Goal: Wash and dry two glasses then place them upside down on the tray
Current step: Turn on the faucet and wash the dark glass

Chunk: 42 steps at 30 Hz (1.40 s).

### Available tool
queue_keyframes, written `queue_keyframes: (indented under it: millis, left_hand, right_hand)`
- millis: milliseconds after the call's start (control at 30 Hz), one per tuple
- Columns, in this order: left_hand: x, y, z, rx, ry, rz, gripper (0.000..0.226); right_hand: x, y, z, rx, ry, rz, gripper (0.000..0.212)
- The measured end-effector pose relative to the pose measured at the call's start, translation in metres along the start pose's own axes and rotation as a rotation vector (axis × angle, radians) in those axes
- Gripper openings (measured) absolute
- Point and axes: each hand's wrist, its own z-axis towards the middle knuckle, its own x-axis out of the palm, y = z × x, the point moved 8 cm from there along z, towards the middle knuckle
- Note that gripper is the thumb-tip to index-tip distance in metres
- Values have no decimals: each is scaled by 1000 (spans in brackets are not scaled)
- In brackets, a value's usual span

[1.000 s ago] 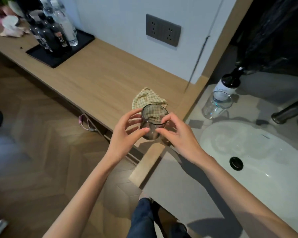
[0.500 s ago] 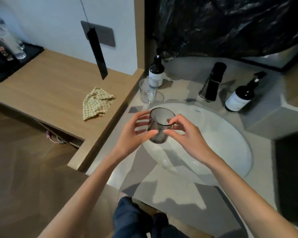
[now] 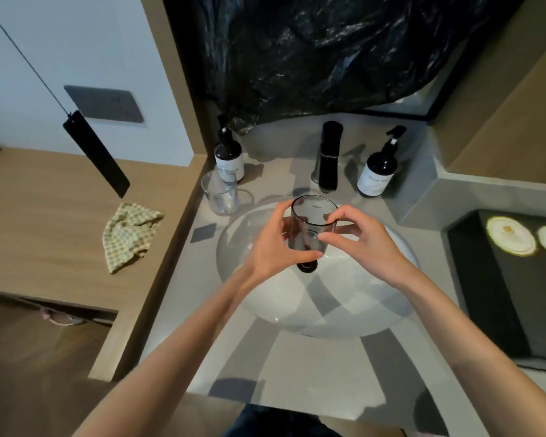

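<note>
At the far left a checked cloth (image 3: 130, 234) is lying crumpled on the wooden counter (image 3: 44, 216). Past its edge a clear glass (image 3: 219, 193) is standing upright on the grey vanity top (image 3: 183, 294), just in front of a dark pump bottle (image 3: 229, 154). My left hand (image 3: 271, 247) is wrapping the smoky dark glass (image 3: 311, 228), thumb across its near wall low down, fingers curling round the far side. I am holding that glass mouth up over the white basin (image 3: 344, 304), touching no surface, with the black faucet (image 3: 330, 156) behind it. My right hand (image 3: 363, 244) is pinching its right wall, fingertips at mid-height and at the rim. A second pump bottle (image 3: 379, 171) is standing beside the faucet.
</note>
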Motion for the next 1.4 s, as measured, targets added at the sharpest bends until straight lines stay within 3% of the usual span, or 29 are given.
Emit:
queue_keyframes:
  millis: [167,367,700,867,967,1400]
  left_hand:
    - [-6,8,20,-12,-21,-14,93]
    - [-10,29,43,-50,-39,26,89]
    - [7,56,64,-122,-4,74,85]
    - [12,69,69,-134,24,131,85]
    - [12,72,73,-142,26,136,87]
    - [9,69,85,-128,22,185,88]
  right_hand:
    - [-7,0,12,87,12,71,21]
    - [-58,-6,56,268,-446,300,24]
    - [-32,-34,134,604,-330,462,26]
    - [-25,-40,163,650,-273,506,22]
    - [-19,-46,170,709,-245,547,30]
    - [-19,-55,178,721,-384,557,31]
